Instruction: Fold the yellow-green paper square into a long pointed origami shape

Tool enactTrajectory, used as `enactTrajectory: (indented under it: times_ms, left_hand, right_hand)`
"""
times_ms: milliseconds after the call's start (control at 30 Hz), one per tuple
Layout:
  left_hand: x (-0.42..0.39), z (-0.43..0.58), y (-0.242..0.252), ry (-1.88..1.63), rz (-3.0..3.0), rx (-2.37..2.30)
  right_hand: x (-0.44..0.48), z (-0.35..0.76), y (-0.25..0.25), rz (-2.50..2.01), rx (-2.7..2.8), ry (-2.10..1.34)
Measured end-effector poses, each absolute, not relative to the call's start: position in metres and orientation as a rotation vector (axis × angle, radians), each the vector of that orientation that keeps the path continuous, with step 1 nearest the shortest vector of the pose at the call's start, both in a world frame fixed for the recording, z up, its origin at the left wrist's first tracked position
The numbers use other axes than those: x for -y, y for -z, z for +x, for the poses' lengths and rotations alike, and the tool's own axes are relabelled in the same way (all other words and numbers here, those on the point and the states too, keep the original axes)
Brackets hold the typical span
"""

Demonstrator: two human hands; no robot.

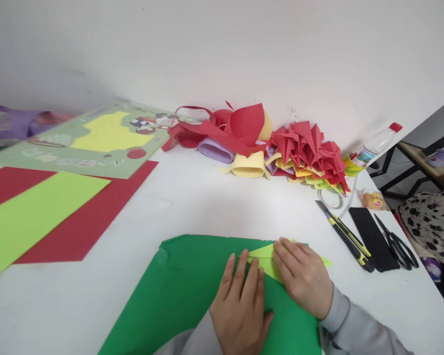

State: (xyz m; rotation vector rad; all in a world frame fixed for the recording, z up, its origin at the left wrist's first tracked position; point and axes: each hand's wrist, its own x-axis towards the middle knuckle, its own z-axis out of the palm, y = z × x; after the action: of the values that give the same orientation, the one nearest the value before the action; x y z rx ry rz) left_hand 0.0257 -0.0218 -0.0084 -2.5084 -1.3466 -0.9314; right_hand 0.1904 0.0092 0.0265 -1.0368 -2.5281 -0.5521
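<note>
A folded piece of yellow-green paper (269, 266) with pointed ends lies on a large green sheet (192, 281). My left hand (244, 301) rests flat with its fingers stretched out, the fingertips touching the left part of the folded paper. Curled fingers of my right hand (303, 276) press down on the same paper from the right and cover its middle. One thin tip of the paper pokes out beyond the right hand.
Left are lime paper (48, 207), a red sheet (96, 222) and a decorated board (114, 167). Red folded shapes (299, 148) and paper rolls (222, 128) line the wall. Right are a utility knife (346, 236), black case (373, 239), scissors (399, 246), tape (330, 198) and bottle (373, 145).
</note>
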Motion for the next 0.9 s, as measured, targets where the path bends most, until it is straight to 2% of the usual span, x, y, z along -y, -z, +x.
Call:
enactTrajectory:
  times_ms: [400,700,900]
  left_hand:
    - [0.022,0.022,0.007,0.7,-2.549,1.359]
    - [0.021,0.025,0.023,0.805,-2.536,1.316]
    - [0.022,0.02,0.003,0.642,-2.638,1.399]
  right_hand:
    - [-0.009,0.191,-0.024,-1.047,2.53,0.558]
    - [-0.008,0.191,-0.025,-1.069,2.538,0.57]
    - [-0.008,0.19,-0.026,-1.083,2.547,0.544]
